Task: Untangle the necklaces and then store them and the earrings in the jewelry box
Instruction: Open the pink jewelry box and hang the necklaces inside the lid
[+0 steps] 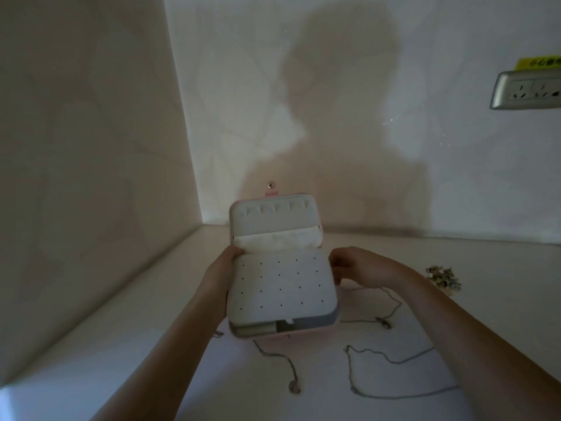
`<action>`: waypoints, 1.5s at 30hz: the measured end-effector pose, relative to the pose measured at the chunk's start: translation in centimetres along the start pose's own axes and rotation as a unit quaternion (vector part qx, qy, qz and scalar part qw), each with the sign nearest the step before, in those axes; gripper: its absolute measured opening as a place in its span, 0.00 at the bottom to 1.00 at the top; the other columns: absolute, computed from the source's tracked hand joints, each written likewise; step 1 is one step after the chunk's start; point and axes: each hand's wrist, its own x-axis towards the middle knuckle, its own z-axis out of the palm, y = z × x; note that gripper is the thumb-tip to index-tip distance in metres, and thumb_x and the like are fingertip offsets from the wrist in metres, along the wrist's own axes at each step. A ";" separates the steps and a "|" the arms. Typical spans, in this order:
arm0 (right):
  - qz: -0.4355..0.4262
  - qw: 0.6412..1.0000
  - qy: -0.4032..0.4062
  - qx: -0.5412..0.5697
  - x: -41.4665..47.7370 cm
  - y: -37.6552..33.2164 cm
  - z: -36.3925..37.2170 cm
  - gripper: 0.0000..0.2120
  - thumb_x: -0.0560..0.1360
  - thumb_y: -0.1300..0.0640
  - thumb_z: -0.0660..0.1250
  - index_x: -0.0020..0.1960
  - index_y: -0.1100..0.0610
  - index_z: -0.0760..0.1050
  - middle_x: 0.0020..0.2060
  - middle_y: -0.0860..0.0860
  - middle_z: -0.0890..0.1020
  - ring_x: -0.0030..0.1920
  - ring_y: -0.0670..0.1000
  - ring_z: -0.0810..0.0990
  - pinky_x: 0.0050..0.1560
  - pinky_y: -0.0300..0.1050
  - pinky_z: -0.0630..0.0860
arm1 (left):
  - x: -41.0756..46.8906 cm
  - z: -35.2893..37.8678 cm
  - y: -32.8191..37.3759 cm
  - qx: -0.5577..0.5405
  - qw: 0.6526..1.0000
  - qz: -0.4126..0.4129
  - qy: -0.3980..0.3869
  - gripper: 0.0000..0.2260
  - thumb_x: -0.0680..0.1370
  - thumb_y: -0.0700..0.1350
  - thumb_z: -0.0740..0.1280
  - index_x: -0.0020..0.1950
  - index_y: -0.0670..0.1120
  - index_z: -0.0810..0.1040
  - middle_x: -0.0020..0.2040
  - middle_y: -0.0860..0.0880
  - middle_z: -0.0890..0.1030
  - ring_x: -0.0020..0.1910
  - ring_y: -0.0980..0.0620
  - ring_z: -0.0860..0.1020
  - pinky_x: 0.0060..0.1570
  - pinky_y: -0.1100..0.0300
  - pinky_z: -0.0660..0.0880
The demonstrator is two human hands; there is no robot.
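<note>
A pink jewelry box [280, 335] stands open on the white table, its lid [273, 220] upright with a row of hooks and a pocket. A white panel with earring holes [280, 287] is raised above the base. My left hand [220, 275] grips the panel's left edge; my right hand [349, 265] holds its right edge with curled fingers. Thin chain necklaces lie loose on the table: one [379, 360] at the right front, one [283, 364] below the box, one [390, 311] behind my right forearm. A small pile of earrings [443, 278] lies to the right.
The table [121, 344] sits in a corner, with walls at the left and behind. A wall socket [526, 89] with a yellow label is at the upper right. A shadow falls on the back wall.
</note>
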 end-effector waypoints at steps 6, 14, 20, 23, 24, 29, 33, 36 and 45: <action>-0.033 0.974 0.103 0.201 -1.3 -3.8 -5.1 0.06 0.79 0.68 0.60 0.48 0.62 0.75 0.36 0.54 0.79 0.35 0.50 0.77 0.43 0.43 0.78 | -0.3 0.2 -0.4 0.015 0.999 -0.007 -0.030 0.11 0.79 0.47 0.61 0.52 0.42 0.78 0.36 0.44 0.84 0.34 0.46 0.83 0.30 0.56 0.78; -0.064 0.976 0.146 0.145 -2.5 -9.5 -11.2 0.10 0.78 0.68 0.61 0.46 0.59 0.79 0.34 0.51 0.79 0.34 0.50 0.72 0.36 0.37 0.74 | -0.1 0.8 -1.1 0.135 0.982 0.130 0.008 0.07 0.80 0.48 0.62 0.50 0.48 0.79 0.45 0.47 0.84 0.39 0.51 0.83 0.33 0.60 0.79; -0.105 0.984 0.143 0.028 -2.3 -13.5 -14.2 0.10 0.78 0.66 0.63 0.45 0.56 0.80 0.35 0.49 0.80 0.34 0.47 0.74 0.38 0.38 0.73 | 0.6 0.7 -1.2 0.159 0.978 0.122 0.055 0.18 0.78 0.58 0.63 0.53 0.43 0.78 0.43 0.48 0.83 0.41 0.52 0.82 0.34 0.62 0.76; -0.121 0.984 0.132 -0.015 -2.2 -15.4 -15.5 0.09 0.78 0.65 0.64 0.46 0.56 0.81 0.36 0.49 0.82 0.34 0.47 0.74 0.39 0.37 0.72 | 0.5 0.8 -1.0 0.146 0.981 0.106 0.066 0.25 0.77 0.61 0.62 0.46 0.38 0.78 0.41 0.39 0.83 0.41 0.43 0.82 0.40 0.49 0.81; -0.125 0.984 0.128 -0.026 -2.2 -16.1 -15.9 0.08 0.78 0.65 0.64 0.47 0.57 0.81 0.36 0.49 0.82 0.34 0.46 0.74 0.39 0.36 0.72 | 0.6 0.9 -0.9 0.142 0.982 0.101 0.067 0.26 0.77 0.62 0.62 0.45 0.37 0.78 0.43 0.35 0.82 0.43 0.39 0.82 0.44 0.46 0.80; -0.143 0.983 0.113 -0.027 -1.7 -19.0 -17.8 0.08 0.78 0.66 0.63 0.50 0.61 0.81 0.37 0.51 0.81 0.32 0.45 0.72 0.36 0.33 0.72 | 0.1 0.9 -0.4 0.124 0.988 0.074 0.054 0.23 0.78 0.58 0.62 0.44 0.38 0.80 0.42 0.39 0.83 0.41 0.43 0.83 0.35 0.55 0.80; -0.125 0.987 0.086 -0.052 -1.2 -20.4 -18.7 0.08 0.78 0.66 0.63 0.51 0.61 0.81 0.38 0.51 0.81 0.31 0.44 0.71 0.36 0.33 0.71 | 0.0 1.1 -0.6 0.112 0.991 0.063 0.030 0.19 0.78 0.54 0.63 0.47 0.37 0.80 0.46 0.36 0.83 0.46 0.38 0.82 0.44 0.46 0.80; -0.128 0.988 0.074 -0.046 -0.9 -20.8 -18.9 0.08 0.78 0.65 0.64 0.50 0.60 0.81 0.38 0.51 0.81 0.32 0.44 0.72 0.37 0.34 0.72 | 0.0 1.0 -0.6 0.100 0.993 0.064 0.021 0.15 0.79 0.52 0.63 0.44 0.41 0.79 0.46 0.38 0.83 0.46 0.39 0.82 0.47 0.46 0.80; -0.149 0.986 0.065 -0.034 0.2 -20.6 -18.8 0.10 0.78 0.69 0.61 0.50 0.61 0.80 0.40 0.52 0.81 0.35 0.43 0.76 0.42 0.35 0.78 | 0.1 1.1 -0.9 0.099 0.991 0.085 -0.006 0.14 0.79 0.54 0.62 0.45 0.46 0.81 0.42 0.45 0.84 0.41 0.48 0.83 0.37 0.56 0.80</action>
